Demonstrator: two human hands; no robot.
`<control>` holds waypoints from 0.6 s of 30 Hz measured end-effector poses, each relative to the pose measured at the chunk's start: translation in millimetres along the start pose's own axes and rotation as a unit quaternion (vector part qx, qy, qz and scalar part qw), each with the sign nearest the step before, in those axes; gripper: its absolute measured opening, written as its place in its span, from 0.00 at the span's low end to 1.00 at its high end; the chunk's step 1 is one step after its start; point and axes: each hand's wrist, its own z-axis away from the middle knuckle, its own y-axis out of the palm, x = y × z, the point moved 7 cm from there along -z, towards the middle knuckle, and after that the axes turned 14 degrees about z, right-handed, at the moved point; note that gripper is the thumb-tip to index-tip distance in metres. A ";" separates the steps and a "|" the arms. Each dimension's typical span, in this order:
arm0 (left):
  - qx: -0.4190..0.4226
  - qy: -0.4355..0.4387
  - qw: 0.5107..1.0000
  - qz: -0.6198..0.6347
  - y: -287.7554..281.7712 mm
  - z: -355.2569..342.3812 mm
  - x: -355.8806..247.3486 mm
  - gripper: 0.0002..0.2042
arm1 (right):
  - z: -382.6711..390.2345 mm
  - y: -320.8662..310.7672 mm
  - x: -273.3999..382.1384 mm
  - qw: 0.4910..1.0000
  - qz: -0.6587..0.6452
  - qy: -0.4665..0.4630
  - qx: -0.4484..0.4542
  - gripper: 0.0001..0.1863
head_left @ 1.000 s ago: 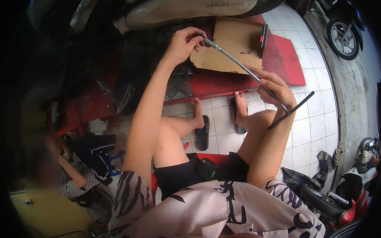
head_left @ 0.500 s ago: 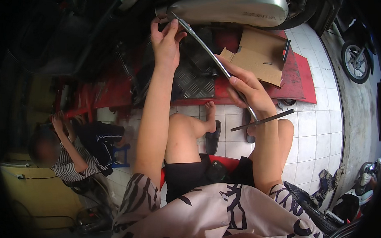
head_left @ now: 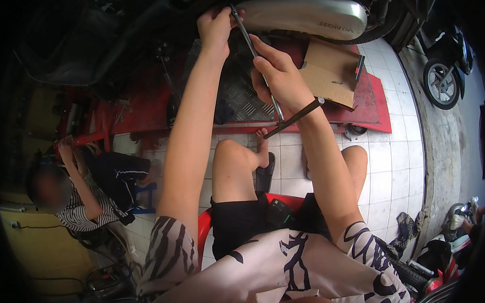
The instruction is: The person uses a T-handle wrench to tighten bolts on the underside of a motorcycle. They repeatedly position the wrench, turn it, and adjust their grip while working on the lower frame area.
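A long T-handle wrench (head_left: 249, 43) slants from my lap side up to the motorbike's silver cover (head_left: 307, 18). Partway down its shaft my right hand (head_left: 280, 78) is closed around it, index finger stretched along the metal. The dark crossbar (head_left: 295, 117) lies over my right wrist. My left hand (head_left: 215, 30) is at the far end, its thumb and fingers closed about the tip beside the cover's left end. What the tip touches there is in shadow and I cannot make it out.
Below the motorbike is a red platform (head_left: 371, 101) with a metal tread plate (head_left: 246, 100) and an open cardboard box (head_left: 328, 76). Another person (head_left: 84, 194) sits at the left by the platform. At the right stands another motorbike's wheel (head_left: 441, 83).
Both hands and the wrench have moved up toward the motorbike, the right hand also leftward. The wrench stands steeper, and its crossbar has turned to a steeper slant.
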 end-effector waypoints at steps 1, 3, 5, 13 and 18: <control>0.000 -0.010 1.000 -0.006 0.9 -0.9 -1.2 0.08 | -1.3 0.1 1.2 1.000 -0.002 0.005 -0.002 0.27; -0.003 -0.025 1.000 -0.009 3.2 -1.0 0.1 0.08 | -2.6 -0.8 3.8 1.000 0.002 0.005 0.002 0.27; -0.009 -0.032 0.999 -0.007 3.1 -0.5 2.1 0.08 | -4.0 -1.3 5.7 1.000 0.010 0.001 0.007 0.27; 0.006 -0.044 0.999 -0.007 4.1 -6.1 4.4 0.08 | -8.6 3.5 7.2 0.999 0.038 -0.008 -0.009 0.25; 0.000 -0.054 0.999 0.006 -0.7 4.6 -1.5 0.10 | -19.3 12.0 9.5 1.000 0.015 -0.012 -0.006 0.26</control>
